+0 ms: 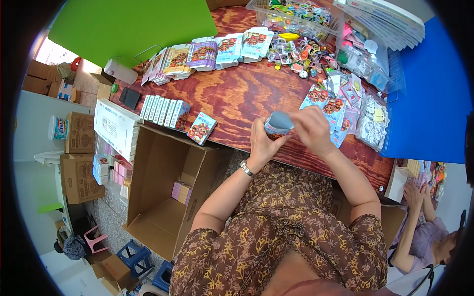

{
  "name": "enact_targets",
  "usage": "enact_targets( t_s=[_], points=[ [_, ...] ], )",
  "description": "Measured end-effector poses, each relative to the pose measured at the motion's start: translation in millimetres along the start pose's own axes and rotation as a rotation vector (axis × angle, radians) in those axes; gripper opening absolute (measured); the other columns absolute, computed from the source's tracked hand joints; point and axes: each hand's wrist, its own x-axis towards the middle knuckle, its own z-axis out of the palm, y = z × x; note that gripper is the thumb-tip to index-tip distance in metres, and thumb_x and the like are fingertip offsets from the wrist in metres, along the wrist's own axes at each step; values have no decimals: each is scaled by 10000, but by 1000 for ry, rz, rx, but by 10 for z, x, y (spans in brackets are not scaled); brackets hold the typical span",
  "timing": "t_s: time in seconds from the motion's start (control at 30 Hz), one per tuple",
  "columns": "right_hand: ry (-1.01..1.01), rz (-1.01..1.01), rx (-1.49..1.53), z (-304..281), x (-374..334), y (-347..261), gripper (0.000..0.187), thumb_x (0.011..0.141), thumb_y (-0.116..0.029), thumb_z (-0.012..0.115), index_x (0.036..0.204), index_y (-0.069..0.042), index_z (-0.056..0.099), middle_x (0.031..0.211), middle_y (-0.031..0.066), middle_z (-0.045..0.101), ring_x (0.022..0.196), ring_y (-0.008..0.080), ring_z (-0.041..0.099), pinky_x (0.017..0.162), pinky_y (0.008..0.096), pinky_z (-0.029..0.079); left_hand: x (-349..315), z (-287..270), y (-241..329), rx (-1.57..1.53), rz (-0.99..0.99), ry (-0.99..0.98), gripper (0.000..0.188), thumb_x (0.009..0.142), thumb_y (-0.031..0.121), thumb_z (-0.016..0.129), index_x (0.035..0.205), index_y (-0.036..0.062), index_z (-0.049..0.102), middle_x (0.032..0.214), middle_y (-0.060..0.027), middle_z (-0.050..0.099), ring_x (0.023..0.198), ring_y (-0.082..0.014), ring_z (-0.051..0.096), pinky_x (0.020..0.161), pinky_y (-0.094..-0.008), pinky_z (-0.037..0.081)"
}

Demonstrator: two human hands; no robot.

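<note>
In hand: our left hand [261, 143] and right hand [311, 129] grasp one small box [277, 124], flap open, over the table edge [237, 106]. Done: row of boxes [165, 111]. Left: flat cartons [207, 52].

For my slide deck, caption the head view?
Both hands, left hand and right hand, fold a small carton over a wooden table.

Table [247, 98]: reddish-brown wood grain. Far-left board [128, 24]: bright green. Right mat [429, 93]: blue. Near dress [276, 232]: brown, yellow floral print. Held small box [278, 123]: grey flap. Left carton [163, 187]: plain tan.
</note>
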Motion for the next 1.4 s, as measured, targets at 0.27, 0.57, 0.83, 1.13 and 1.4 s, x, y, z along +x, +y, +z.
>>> enact_targets(
  t_s=[0.27,0.57,0.83,1.13,1.4],
  points=[
    [-92,418,183,148,209,603,168,903,-127,673,1044,-43,707,909,132,681,847,261,682,759,351,539,-17,-116,-197,19,46,11,722,711,227,895,1245,-19,475,1113,-174,580,1023,-308,618,867,-398,505],
    [-363,670,-556,702,589,1762,352,911,-407,677,1127,-130,659,977,187,707,968,398,674,795,512,536,-76,-58,-174,-87,-6,-53,697,693,164,866,1257,12,485,1125,-176,564,1066,-340,554,903,-435,469],
    [-318,522,-514,737,594,1775,211,839,-289,769,917,-125,662,1003,131,667,989,354,621,843,477,505,-81,-68,-229,-61,-19,-49,711,695,189,876,1261,19,480,1153,-174,566,1083,-345,545,914,-447,463],
    [-407,538,-482,753,683,1776,221,857,-344,736,873,-133,672,878,137,703,878,376,654,810,503,500,-70,-112,-172,-12,38,-28,703,702,222,895,1234,5,490,1122,-168,587,1036,-315,614,877,-409,508],
    [-258,433,-234,761,520,1893,229,837,-274,785,871,-85,658,884,127,645,810,277,679,698,410,532,-68,-134,-152,11,6,-4,691,714,241,886,1232,9,493,1113,-172,597,1034,-305,623,878,-409,508]
  ],
)
